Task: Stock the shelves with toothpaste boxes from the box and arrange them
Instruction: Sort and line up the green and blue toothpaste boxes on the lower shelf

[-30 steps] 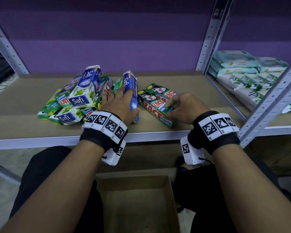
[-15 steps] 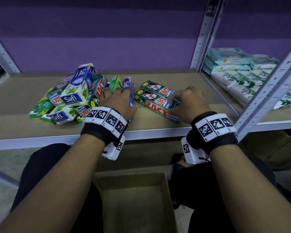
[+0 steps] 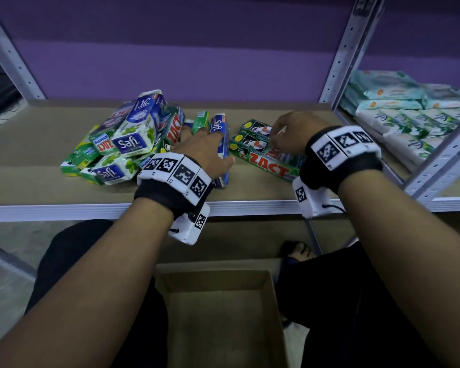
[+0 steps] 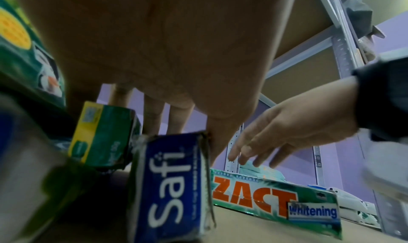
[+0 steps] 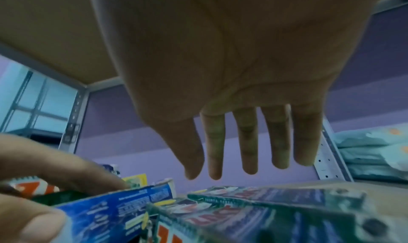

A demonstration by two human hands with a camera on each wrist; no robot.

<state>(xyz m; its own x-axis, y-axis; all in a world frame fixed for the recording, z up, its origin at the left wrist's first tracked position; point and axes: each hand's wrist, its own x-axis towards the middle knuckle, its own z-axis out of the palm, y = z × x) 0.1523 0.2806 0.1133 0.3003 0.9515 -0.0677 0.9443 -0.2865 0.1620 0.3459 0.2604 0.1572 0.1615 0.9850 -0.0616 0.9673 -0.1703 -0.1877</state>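
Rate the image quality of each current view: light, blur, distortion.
Head view: dim but sharp; wide-angle bends the shelf uprights, and the Zact box print is legible. Left wrist view: blue Safi box is readable, the boxes at far left smear into blur, the left hand looms large. Right wrist view: softest, bluish cast, right hand and the boxes below are motion-blurred.

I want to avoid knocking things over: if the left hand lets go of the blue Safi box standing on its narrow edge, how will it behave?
The blue Safi box stands on a narrow side, so it probably tips. Its stiff-looking card likely slides without bending. The left hand seems to steady it.
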